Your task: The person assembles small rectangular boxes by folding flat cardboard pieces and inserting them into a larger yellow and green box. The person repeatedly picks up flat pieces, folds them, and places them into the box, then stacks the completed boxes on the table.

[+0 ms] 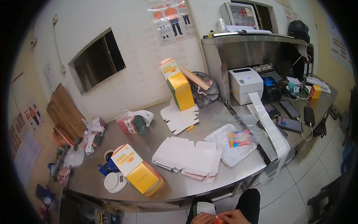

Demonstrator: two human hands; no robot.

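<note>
At the lower edge, over my lap, my left hand [203, 218] and my right hand [232, 216] are closed, fingertips meeting at a small orange-red carton [219, 220]. Most of it lies below the picture's edge. A white panel with a green edge [204, 209] stands just above my left hand; whether it belongs to the same carton I cannot tell. On the steel table [179, 190] ahead, flat white carton blanks [175, 153] lie in a loose overlapping pile. A yellow-and-white box [140, 171] leans near the table's front edge.
Another tall yellow box [181, 89] stands on more white blanks at the back. Red-green wrapped bundles [132, 123], a white round scale [113, 183] and a clipboard [233, 155] with a colourful packet share the table. At right are a label printer [245, 84] and several phones [289, 109].
</note>
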